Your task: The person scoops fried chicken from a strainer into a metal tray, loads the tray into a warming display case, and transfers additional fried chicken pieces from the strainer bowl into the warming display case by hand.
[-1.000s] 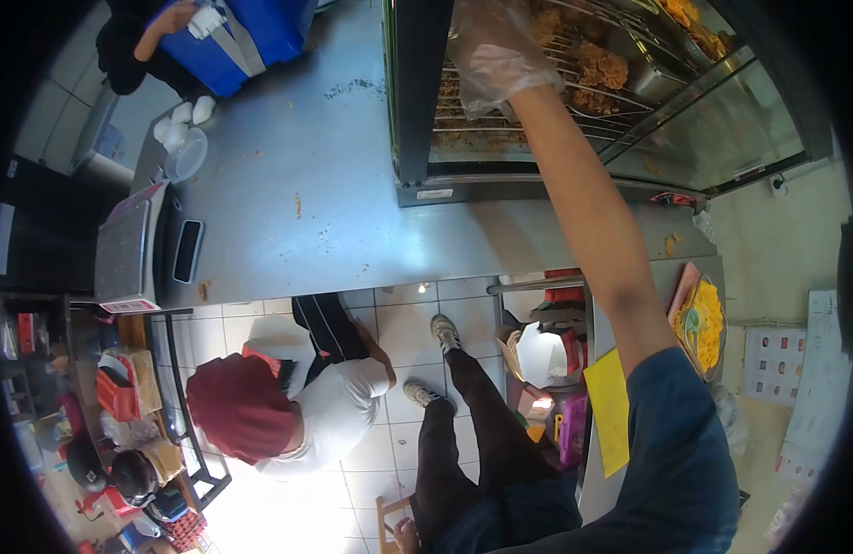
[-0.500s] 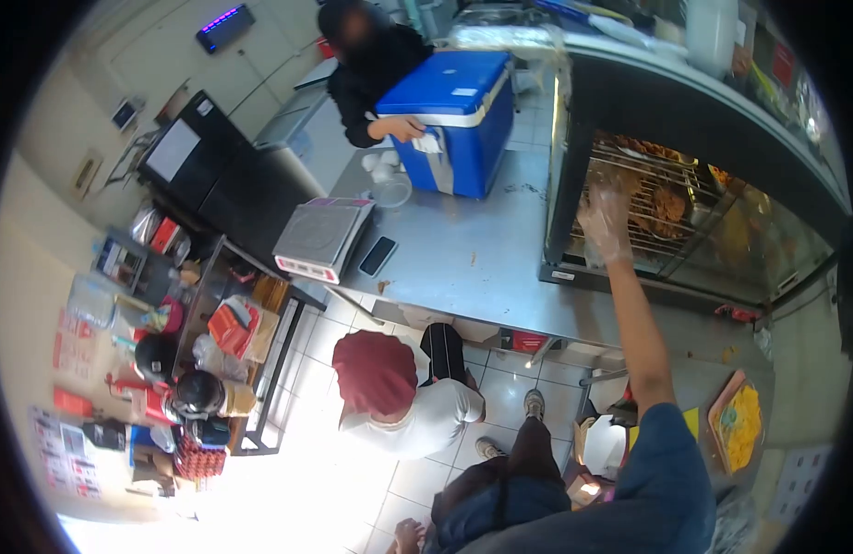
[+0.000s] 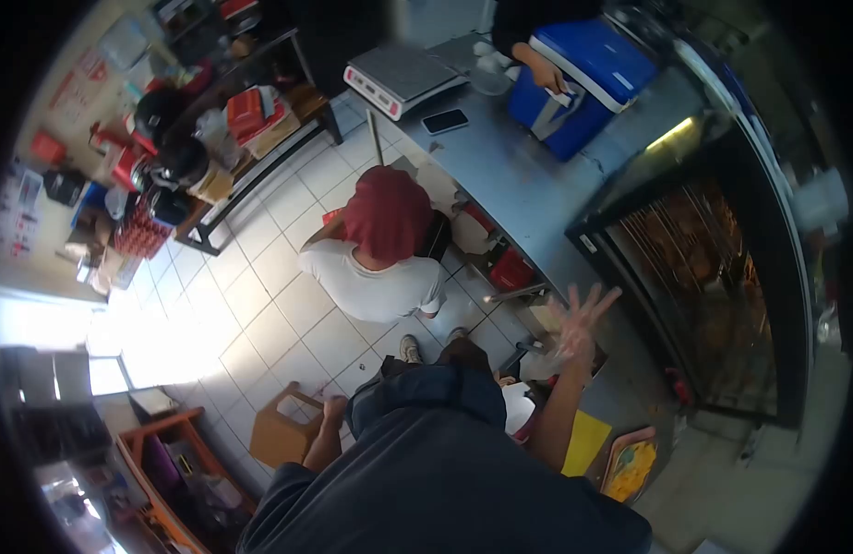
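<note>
My right hand [image 3: 579, 323], in a clear plastic glove, is raised with its fingers spread, near the front edge of the metal counter [image 3: 514, 175]. Nothing is held in it. To its right stands the glass-fronted warming cabinet [image 3: 703, 286] with wire racks and brown food inside. My left hand [image 3: 334, 409] hangs low beside a brown wooden stool [image 3: 286, 425]; its fingers are too small and dim to make out. A tray of yellow food [image 3: 630, 469] lies to the right of my body, by a yellow sheet [image 3: 586, 443].
A person in a red cap [image 3: 387, 214] crouches by the counter. Another person's hand [image 3: 542, 69] touches a blue cooler [image 3: 583, 83]. A scale [image 3: 403, 78] and a phone [image 3: 445, 121] sit on the counter. Crowded shelves [image 3: 251, 152] stand at upper left.
My right hand has come out of the cabinet and back toward me, fingers now spread. The view has swung left, showing more floor and the stool.
</note>
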`<state>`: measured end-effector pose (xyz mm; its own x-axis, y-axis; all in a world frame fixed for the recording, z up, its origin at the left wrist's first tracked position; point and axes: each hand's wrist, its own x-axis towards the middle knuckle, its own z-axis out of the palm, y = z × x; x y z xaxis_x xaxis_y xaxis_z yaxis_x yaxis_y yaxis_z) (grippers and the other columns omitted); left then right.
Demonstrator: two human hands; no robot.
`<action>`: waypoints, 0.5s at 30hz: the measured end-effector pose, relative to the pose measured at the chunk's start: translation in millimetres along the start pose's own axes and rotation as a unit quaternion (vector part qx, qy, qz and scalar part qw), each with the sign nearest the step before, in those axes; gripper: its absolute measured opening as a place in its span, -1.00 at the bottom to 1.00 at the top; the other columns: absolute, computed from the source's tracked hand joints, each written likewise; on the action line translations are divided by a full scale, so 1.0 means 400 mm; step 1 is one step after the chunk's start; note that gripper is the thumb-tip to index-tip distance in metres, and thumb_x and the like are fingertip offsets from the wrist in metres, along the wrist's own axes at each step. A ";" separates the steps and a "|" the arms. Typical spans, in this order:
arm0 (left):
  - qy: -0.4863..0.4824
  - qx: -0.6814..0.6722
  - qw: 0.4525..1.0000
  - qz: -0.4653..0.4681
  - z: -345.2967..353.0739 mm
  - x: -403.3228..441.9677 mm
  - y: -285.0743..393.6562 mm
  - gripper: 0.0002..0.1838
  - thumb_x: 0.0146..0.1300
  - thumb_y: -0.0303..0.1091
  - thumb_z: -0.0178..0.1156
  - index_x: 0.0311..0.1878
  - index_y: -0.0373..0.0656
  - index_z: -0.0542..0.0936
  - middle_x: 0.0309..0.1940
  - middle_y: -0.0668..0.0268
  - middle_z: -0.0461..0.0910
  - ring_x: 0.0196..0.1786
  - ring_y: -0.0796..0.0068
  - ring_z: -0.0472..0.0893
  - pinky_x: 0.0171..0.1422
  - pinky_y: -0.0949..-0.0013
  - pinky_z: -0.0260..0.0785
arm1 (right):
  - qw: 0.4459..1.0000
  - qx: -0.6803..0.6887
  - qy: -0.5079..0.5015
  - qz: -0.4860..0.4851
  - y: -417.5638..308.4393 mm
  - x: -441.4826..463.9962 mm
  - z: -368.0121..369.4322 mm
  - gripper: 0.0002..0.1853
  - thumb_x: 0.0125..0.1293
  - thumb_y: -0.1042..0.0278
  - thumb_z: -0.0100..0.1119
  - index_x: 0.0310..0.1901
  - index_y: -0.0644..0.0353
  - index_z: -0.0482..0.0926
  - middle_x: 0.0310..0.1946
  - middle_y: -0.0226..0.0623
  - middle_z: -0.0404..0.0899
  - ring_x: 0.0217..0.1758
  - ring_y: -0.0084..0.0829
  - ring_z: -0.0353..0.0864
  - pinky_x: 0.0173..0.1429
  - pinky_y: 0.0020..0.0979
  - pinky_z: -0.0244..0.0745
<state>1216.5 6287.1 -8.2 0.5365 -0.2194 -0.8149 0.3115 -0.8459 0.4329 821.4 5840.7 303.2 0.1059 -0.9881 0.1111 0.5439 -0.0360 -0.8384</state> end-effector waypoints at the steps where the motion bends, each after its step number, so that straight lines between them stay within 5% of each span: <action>1: -0.004 -0.032 0.999 0.007 0.017 0.013 0.012 -0.84 0.24 -0.31 0.14 -0.26 -0.16 0.65 -0.48 0.30 0.59 -0.51 0.42 0.58 -0.51 0.34 0.40 | 0.997 0.068 -0.018 0.024 0.025 -0.012 -0.035 0.05 0.23 0.14 0.37 0.59 -0.48 -0.18 0.66 -0.51 -0.30 0.63 0.18 -0.13 0.45 0.45 0.04; 3: -0.059 -0.053 0.985 0.156 0.039 0.127 -0.055 -0.78 0.24 -0.29 0.14 -0.12 -0.18 0.62 -0.45 0.30 0.60 -0.47 0.43 0.59 -0.50 0.36 0.39 | 0.958 0.246 -0.109 0.099 0.087 0.002 -0.118 -0.16 0.34 0.09 0.23 0.57 -0.45 0.00 0.66 -0.49 -0.33 0.63 0.21 -0.16 0.45 0.44 0.05; 4: -0.043 -0.131 0.987 0.087 0.045 0.068 0.011 -0.76 0.27 -0.28 0.17 -0.04 -0.15 0.57 -0.37 0.29 0.60 -0.42 0.45 0.58 -0.46 0.36 0.39 | 0.910 0.342 -0.171 0.162 0.097 0.022 -0.128 -0.26 0.40 0.06 0.16 0.55 -0.43 0.09 0.66 -0.48 -0.34 0.63 0.22 -0.16 0.45 0.43 0.05; 5: -0.017 -0.213 0.977 0.021 0.051 -0.014 0.100 -0.72 0.30 -0.27 0.19 0.04 -0.12 0.52 -0.28 0.28 0.60 -0.37 0.48 0.58 -0.42 0.37 0.39 | 0.803 0.477 -0.270 0.235 0.100 0.043 -0.088 -0.35 0.44 0.04 0.07 0.53 -0.40 0.17 0.66 -0.45 -0.34 0.62 0.23 -0.15 0.45 0.43 0.04; 7: 0.038 -0.214 0.975 0.041 0.065 -0.098 0.183 -0.68 0.27 -0.28 0.18 0.06 -0.17 0.54 -0.37 0.26 0.64 -0.38 0.43 0.64 -0.44 0.36 0.42 | 0.643 0.585 -0.370 0.326 0.082 0.072 0.004 -0.39 0.48 0.07 0.04 0.53 -0.34 0.18 0.66 -0.38 -0.34 0.62 0.24 -0.13 0.40 0.39 0.15; 8: 0.045 -0.202 0.977 0.041 0.065 -0.141 0.206 -0.67 0.27 -0.28 0.20 0.06 -0.17 0.54 -0.35 0.24 0.65 -0.36 0.41 0.65 -0.41 0.35 0.44 | 0.627 0.575 -0.395 0.347 0.060 0.098 0.063 -0.33 0.46 0.12 0.08 0.55 -0.32 0.12 0.66 -0.34 -0.33 0.61 0.25 -0.12 0.35 0.34 0.27; 10: 0.054 -0.176 0.982 0.050 0.066 -0.198 0.269 -0.66 0.27 -0.29 0.23 0.08 -0.17 0.54 -0.31 0.20 0.68 -0.31 0.38 0.68 -0.33 0.33 0.48 | 0.742 0.434 -0.414 0.300 0.103 0.144 0.078 -0.18 0.41 0.25 0.17 0.59 -0.28 -0.05 0.65 -0.24 -0.30 0.58 0.23 -0.01 0.18 0.15 0.49; 12: 0.104 -0.163 0.976 0.100 0.060 -0.240 0.290 -0.64 0.27 -0.30 0.25 0.10 -0.18 0.53 -0.26 0.13 0.70 -0.28 0.34 0.69 -0.24 0.31 0.51 | 0.910 0.176 -0.321 0.197 0.182 0.144 0.023 0.03 0.33 0.41 0.26 0.59 -0.28 -0.29 0.62 -0.13 -0.20 0.46 0.15 0.24 -0.07 -0.16 0.64; 15: 0.113 -0.139 0.970 0.165 0.025 -0.308 0.327 -0.62 0.29 -0.32 0.26 0.14 -0.21 0.49 -0.19 0.01 0.72 -0.21 0.31 0.71 -0.06 0.29 0.53 | 0.956 -0.015 -0.167 0.240 0.153 0.123 0.155 0.25 0.26 0.60 0.28 0.55 -0.31 -0.59 0.54 0.01 0.04 0.11 -0.09 0.62 -0.36 -0.50 0.67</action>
<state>1183.3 6198.6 145.0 0.7909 -0.3173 -0.5233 0.2767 -0.5773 0.7682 911.4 5799.0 290.4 0.6004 -0.7891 -0.1302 0.3420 0.4004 -0.8501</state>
